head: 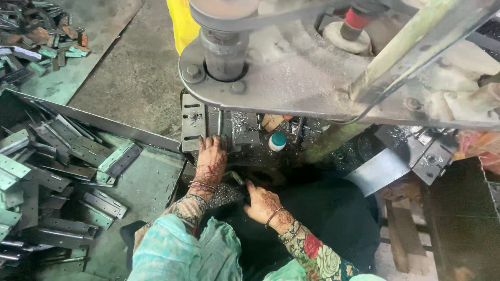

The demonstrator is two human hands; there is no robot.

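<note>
Head view: left hand [210,162] flat on grey slotted bracket [193,123], seemingly steel.

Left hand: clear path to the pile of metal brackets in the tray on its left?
Probably yes. The left hand rests flat on the press bed, and the pile of metal brackets lies open just across the low tray edge, with nothing between them.

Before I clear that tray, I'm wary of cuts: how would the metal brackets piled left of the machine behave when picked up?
The metal brackets look like stiff punched steel, probably heavy for their size. Lying crisscrossed in the tray, they'd likely snag and slide, and the edges may be sharp.
</note>
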